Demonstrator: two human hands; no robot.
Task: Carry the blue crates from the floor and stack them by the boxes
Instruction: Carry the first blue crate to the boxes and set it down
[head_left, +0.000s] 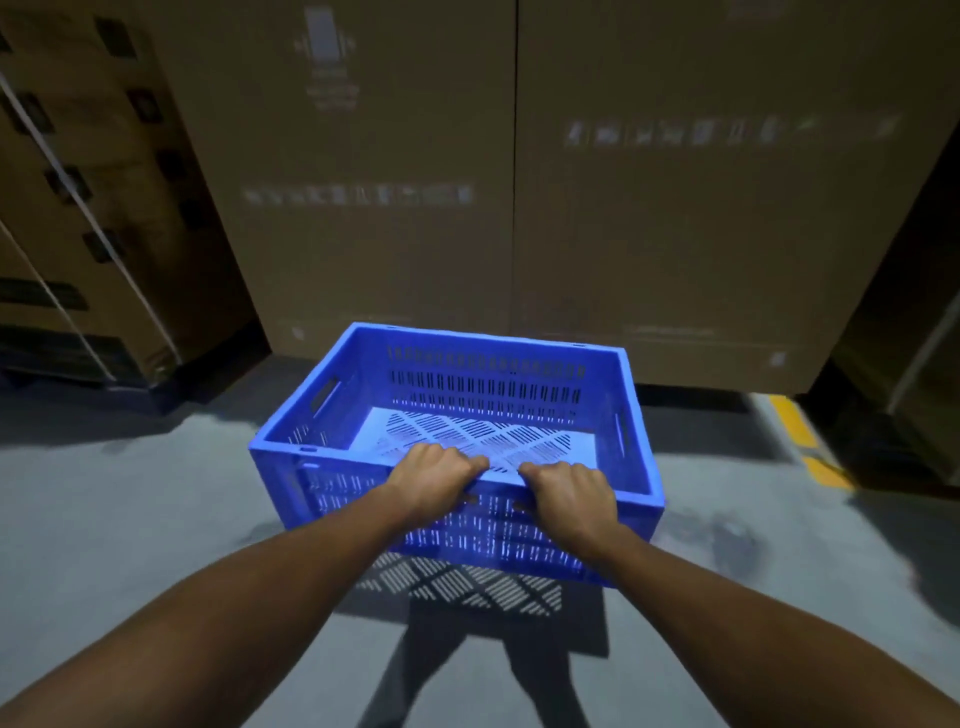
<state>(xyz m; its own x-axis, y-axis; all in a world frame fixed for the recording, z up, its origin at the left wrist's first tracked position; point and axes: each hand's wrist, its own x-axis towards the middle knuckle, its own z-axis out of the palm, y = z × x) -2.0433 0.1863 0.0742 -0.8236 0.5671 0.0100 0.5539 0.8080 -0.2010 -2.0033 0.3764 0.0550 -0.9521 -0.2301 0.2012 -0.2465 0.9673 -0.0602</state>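
An empty blue crate (457, 447) is held above the floor (130, 519) before tall cardboard boxes (519, 208); left hand (434, 480) and right hand (569, 499) are clamped on its near rim.

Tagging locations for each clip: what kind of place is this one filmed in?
Most likely a warehouse or storeroom: tall cardboard cartons stand ahead, strapped boxes sit left, and the bare concrete floor carries yellow marking.
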